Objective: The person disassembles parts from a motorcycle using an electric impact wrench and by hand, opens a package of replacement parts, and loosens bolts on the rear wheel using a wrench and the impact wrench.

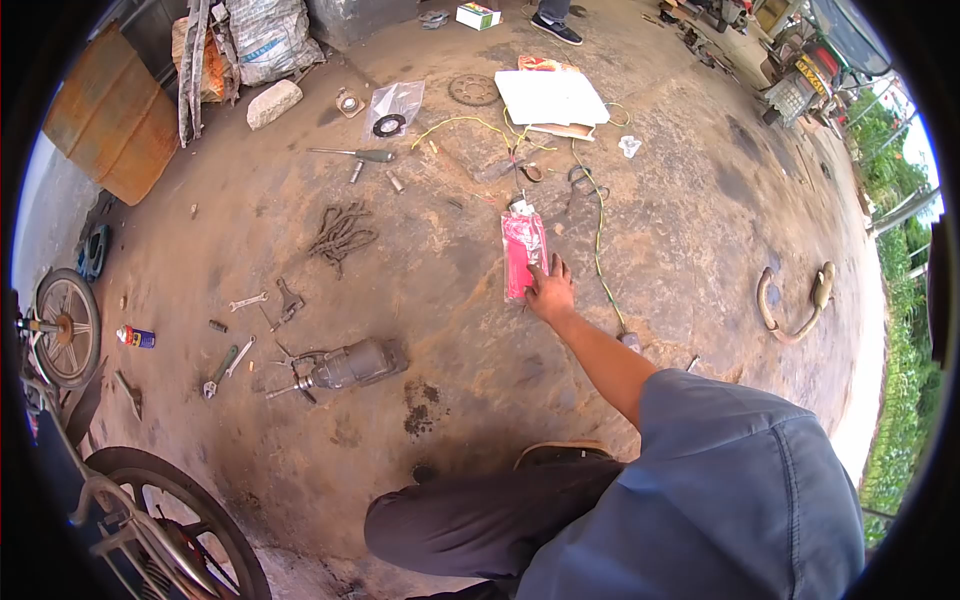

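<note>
My right hand point(551, 290) reaches forward from the lower right and lies over the lower right edge of a flat pink plastic packet point(520, 252). Its fingers are apart, some resting on the packet and others just beside it. The packet lies on the ground, with a small white piece point(521, 207) at its far end. Just beyond are dark and yellow wires point(515, 150). A yellow-green cord point(600, 230) runs along the ground to the right of the packet. My left hand is out of view.
A white panel point(550, 98) lies ahead. A screwdriver point(372, 155), dark rope point(342, 232), power tool point(350, 364) and wrenches point(219, 370) lie leftward. A curved pipe point(790, 318) is at right. Wheels point(68, 325) stand left; a person's shoe point(556, 30) shows far ahead.
</note>
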### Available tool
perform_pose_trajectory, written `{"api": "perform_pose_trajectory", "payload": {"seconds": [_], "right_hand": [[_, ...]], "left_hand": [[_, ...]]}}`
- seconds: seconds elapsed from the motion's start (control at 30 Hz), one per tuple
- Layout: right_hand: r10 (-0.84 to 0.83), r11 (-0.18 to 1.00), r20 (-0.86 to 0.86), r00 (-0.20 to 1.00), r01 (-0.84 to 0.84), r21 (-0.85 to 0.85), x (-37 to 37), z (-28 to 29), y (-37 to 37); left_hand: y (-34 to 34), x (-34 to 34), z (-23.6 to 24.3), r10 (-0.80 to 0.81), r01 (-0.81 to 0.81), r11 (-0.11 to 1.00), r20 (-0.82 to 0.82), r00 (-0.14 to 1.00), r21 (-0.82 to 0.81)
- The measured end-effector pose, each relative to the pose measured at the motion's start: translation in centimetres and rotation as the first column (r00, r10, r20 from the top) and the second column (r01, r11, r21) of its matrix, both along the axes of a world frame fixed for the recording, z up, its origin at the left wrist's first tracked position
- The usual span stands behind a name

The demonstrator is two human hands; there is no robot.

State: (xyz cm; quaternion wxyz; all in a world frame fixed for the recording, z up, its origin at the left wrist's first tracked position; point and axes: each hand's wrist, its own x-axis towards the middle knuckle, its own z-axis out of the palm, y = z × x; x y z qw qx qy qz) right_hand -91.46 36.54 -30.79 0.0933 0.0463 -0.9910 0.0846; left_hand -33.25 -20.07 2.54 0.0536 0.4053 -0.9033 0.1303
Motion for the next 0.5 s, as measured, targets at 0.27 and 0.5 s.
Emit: {"api": "perform_pose_trajectory", "payload": {"seconds": [0.27, 0.5], "right_hand": [[-0.007, 0.971, 0.359, 0.933, 0.091, -0.219, -5.5, -4.4, 2.4], [-0.153, 0.977, 0.147, 0.977, 0.172, -0.124, -6.0, -1.5, 13.4]], "left_hand": [[0.9, -1.5, 0.3, -0.044, 0.044, 0.999, -0.010, 0.999, -0.017], [2.5, -3.3, 1.2, 0.056, -0.054, 0.996, -0.030, 0.998, 0.066]]}}
